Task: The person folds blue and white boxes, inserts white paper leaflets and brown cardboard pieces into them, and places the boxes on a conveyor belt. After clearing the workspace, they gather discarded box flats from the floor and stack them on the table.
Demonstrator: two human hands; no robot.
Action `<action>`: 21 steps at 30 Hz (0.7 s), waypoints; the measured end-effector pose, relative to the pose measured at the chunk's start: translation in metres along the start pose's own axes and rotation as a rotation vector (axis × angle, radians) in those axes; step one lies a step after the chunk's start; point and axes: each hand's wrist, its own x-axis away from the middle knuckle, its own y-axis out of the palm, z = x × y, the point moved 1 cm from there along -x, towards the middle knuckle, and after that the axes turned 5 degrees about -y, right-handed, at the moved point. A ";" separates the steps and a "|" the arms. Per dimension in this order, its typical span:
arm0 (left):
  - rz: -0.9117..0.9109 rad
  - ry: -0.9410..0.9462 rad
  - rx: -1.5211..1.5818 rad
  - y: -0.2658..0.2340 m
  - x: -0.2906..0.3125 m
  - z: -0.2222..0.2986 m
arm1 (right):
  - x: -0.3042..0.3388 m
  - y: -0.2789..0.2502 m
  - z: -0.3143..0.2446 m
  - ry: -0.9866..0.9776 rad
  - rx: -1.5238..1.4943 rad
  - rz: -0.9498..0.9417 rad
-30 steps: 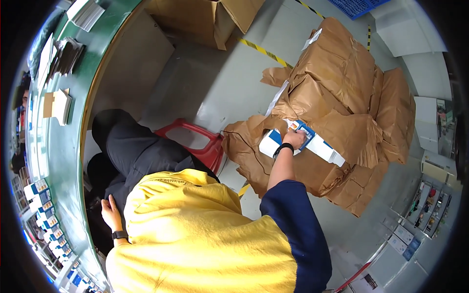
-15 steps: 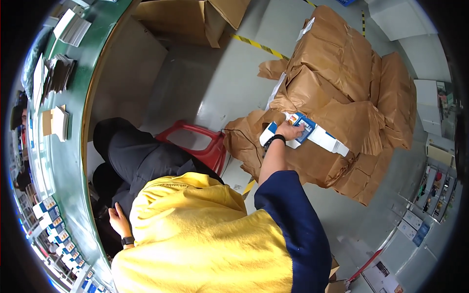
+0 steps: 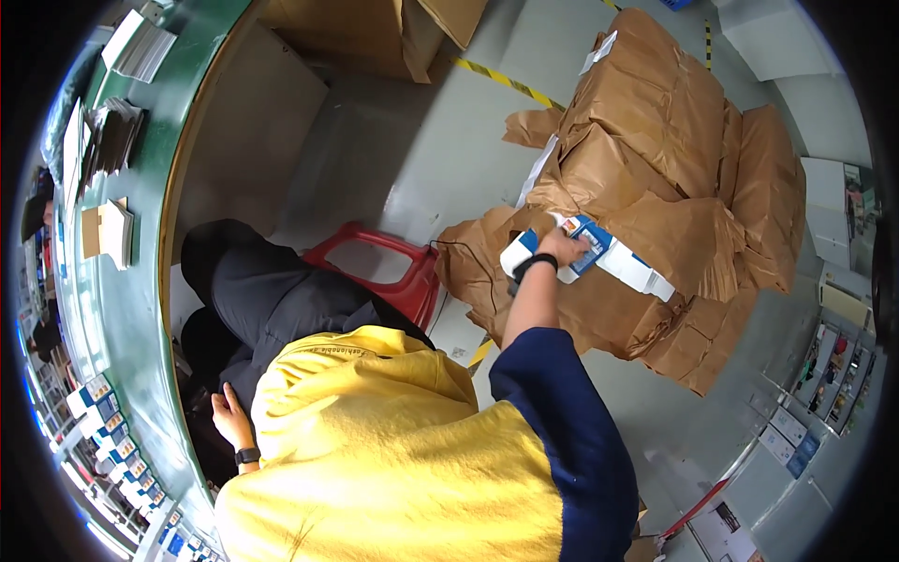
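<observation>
My right hand (image 3: 562,245) reaches out to the right and is closed on a blue and white folding carton (image 3: 592,245). The carton looks flat, with white flaps (image 3: 641,275) stretching toward the lower right; my fingers hide part of it. It lies on top of torn brown wrapping paper (image 3: 688,239). Another blue and white piece (image 3: 517,253) shows beside my wrist; whether it belongs to the same carton I cannot tell. My left hand (image 3: 230,420) rests low beside my dark-trousered thigh, its fingers loosely apart and nothing visible in it.
Large brown paper-wrapped bundles (image 3: 646,84) stand on the floor at the right. A red plastic stool (image 3: 412,286) is between them and my legs. Along the left runs a green-topped bench (image 3: 154,215) with card stacks (image 3: 114,234) and a row of small boxes (image 3: 110,436). An open cardboard box (image 3: 361,37) stands beyond.
The view has shifted slightly, so the bundles and stool appear a little farther right. My right hand stays on the carton, and my left hand has barely moved.
</observation>
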 end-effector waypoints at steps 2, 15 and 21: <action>0.023 -0.008 0.012 -0.002 0.005 -0.002 | -0.006 -0.008 0.010 -0.066 -0.026 -0.031; -0.006 -0.038 -0.001 0.001 0.000 -0.003 | -0.011 -0.026 -0.027 -0.055 0.324 -0.147; 0.020 -0.042 0.014 0.002 0.002 0.001 | -0.013 -0.027 -0.018 -0.260 0.348 -0.097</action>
